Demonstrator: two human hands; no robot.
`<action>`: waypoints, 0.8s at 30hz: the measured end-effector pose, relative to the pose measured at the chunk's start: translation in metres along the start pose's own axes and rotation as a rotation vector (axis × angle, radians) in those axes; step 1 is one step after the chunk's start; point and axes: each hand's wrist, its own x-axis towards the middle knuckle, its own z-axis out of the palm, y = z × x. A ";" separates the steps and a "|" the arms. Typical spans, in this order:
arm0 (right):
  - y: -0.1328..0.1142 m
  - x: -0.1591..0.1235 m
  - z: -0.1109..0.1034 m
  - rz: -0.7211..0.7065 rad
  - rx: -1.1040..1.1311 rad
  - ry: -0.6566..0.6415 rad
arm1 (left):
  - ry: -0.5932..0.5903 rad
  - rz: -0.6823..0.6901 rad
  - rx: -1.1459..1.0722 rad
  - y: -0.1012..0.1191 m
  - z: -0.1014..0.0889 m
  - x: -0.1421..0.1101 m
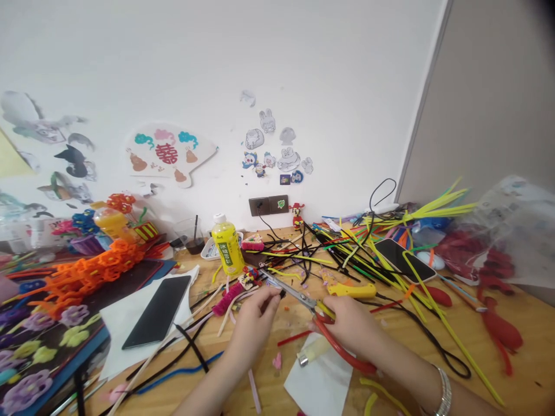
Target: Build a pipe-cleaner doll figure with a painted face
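Red-and-yellow-handled scissors point(309, 301) lie in the right hand point(349, 325), its fingers wrapped around the grips; the blades point to the far left, just beside the left hand point(255, 318). The left hand's fingers are narrow, thumb and forefinger pinched on a small black piece point(282, 293). Both hands are above the middle of the wooden table point(531, 346); a silvery bracelet point(444, 393) encircles the right wrist.

Beyond the left hand, a pink fuzzy figure point(229, 297) with a multicoloured head lies tilted on the table. Farther back, a yellow bottle point(228, 248) stands upright with its white cap on. To the left, a black phone point(156, 312) rests on white paper point(115, 315), and an orange fuzzy mass point(93, 271) lies farther left.

To the right of the scissors, a yellow glue gun point(353, 290) lies on its side, its black cord point(427, 332) looping toward the near right. A second phone point(405, 260) lies farther right among yellow stems point(433, 211). Nearer, below the right hand, a pale roll point(315, 349) with a metallic end lies on a white sheet point(323, 381). Against the wall point(325, 86), a small red-hatted doll point(297, 215) stands beside the socket point(260, 207).
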 end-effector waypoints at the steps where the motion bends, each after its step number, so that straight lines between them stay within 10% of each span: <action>1: 0.000 0.000 0.000 0.007 -0.020 -0.007 | -0.019 -0.013 0.004 -0.001 0.001 0.000; 14: 0.017 0.012 -0.008 0.112 -0.090 0.113 | -0.279 -0.051 0.298 -0.013 0.006 -0.001; 24: 0.097 0.047 -0.051 0.331 -0.216 0.334 | -0.377 -0.055 0.422 -0.014 0.009 -0.007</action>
